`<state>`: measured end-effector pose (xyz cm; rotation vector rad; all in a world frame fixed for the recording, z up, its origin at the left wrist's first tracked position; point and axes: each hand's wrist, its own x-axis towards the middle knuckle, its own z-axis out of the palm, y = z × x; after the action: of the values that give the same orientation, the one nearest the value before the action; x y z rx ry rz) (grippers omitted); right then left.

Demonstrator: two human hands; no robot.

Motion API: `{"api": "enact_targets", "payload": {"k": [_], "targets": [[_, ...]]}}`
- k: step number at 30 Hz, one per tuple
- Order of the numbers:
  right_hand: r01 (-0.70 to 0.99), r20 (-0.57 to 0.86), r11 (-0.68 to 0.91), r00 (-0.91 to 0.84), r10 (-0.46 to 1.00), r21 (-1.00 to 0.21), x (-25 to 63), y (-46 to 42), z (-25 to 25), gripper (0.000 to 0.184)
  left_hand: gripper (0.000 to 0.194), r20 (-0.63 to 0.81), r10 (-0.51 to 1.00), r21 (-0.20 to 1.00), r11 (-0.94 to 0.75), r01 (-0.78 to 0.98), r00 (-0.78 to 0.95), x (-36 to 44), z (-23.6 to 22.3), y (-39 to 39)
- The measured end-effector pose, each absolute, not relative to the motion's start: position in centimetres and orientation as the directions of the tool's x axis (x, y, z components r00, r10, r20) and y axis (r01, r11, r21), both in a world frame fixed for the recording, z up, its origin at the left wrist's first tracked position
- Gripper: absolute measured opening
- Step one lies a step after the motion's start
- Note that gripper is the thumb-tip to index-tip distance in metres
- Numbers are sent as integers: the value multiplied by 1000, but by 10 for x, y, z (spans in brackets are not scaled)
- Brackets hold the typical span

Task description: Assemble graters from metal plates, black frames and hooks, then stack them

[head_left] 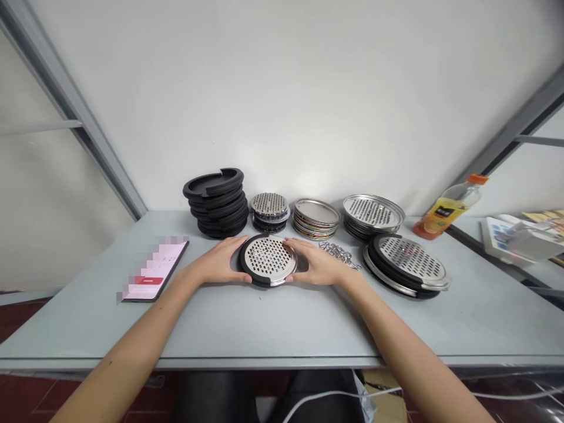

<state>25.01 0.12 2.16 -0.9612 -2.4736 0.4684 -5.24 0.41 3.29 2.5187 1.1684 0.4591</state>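
Note:
A round metal grater (268, 257) lies flat on the table, with a black rim around its left side and bare metal edge at its right. My left hand (221, 260) curls around the black rim, thumb at the front and fingers behind. Around the metal edge on the right, my right hand (315, 262) holds it the same way. Just beyond my right hand is a small heap of metal rings or clips (340, 254). Farther right, finished-looking round graters with black rims (412, 261) lie stacked, slightly tilted.
Along the wall stand stacks of black rims (220, 205), small grater discs (270, 205), flat metal discs (316, 214) and larger grater discs (373, 212). A phone (154, 273) lies at left, an orange drink bottle (452, 208) at right. The table's front edge (264, 361) is near me.

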Motion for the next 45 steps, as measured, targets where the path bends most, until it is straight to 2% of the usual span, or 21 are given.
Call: {"api": "enact_targets", "payload": {"k": [12,23,28,34,40,45], "targets": [[554,331,692,-616,715,-463,240,-2,9,92,101,127,792,398,-592,701,597,-61,28,6],[544,378,753,-652,657,-369,240,1,11,93,115,178,754,463,-631,622,632,-51,23,4],[529,359,741,-654,666,-413,240,0,12,95,117,187,777,498,-602,624,601,-55,22,5],[548,310,711,-651,693,-440,240,-2,13,96,112,212,757,528,-620,580,618,-54,23,4],[533,324,698,-632,704,-479,239,-2,10,98,105,246,719,557,-654,513,650,-48,29,0],[544,311,679,-619,722,-494,239,-2,6,99,105,208,752,533,-624,572,626,-49,27,1]]}}
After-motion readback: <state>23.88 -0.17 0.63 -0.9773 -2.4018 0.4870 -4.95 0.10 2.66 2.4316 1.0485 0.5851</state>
